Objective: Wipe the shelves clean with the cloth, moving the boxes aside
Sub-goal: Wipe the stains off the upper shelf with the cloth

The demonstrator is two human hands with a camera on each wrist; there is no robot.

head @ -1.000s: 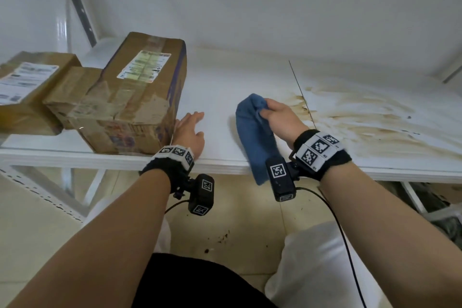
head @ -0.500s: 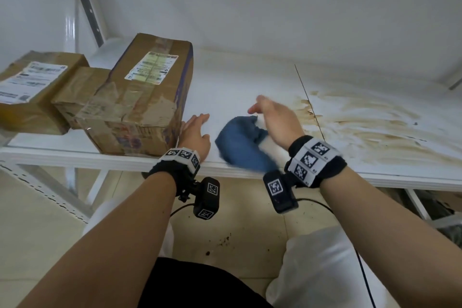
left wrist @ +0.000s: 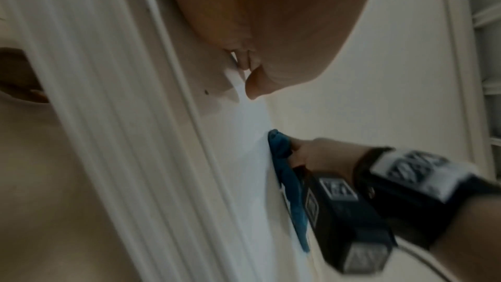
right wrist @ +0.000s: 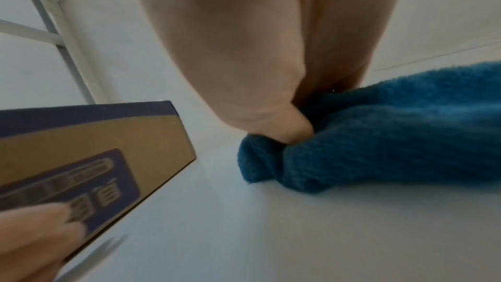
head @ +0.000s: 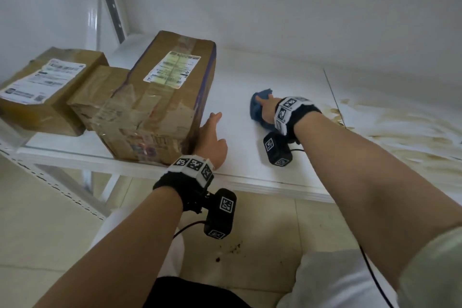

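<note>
Left of the tall taped brown cardboard box (head: 160,105) sit two smaller cartons. The left hand (head: 211,140), fingers straight, presses its right side. Further right, the right hand (head: 266,107) clutches the bunched blue cloth (head: 258,107) on the white shelf (head: 250,157). Risk: a further shove may crowd the cartons off. Labels unreadable.

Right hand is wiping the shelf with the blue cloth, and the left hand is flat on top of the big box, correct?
Not quite. The left hand is not on top of the big box; it rests against the box's right side, down on the shelf, as the head view shows. The rest holds: the right hand has the blue cloth on the shelf.
</note>
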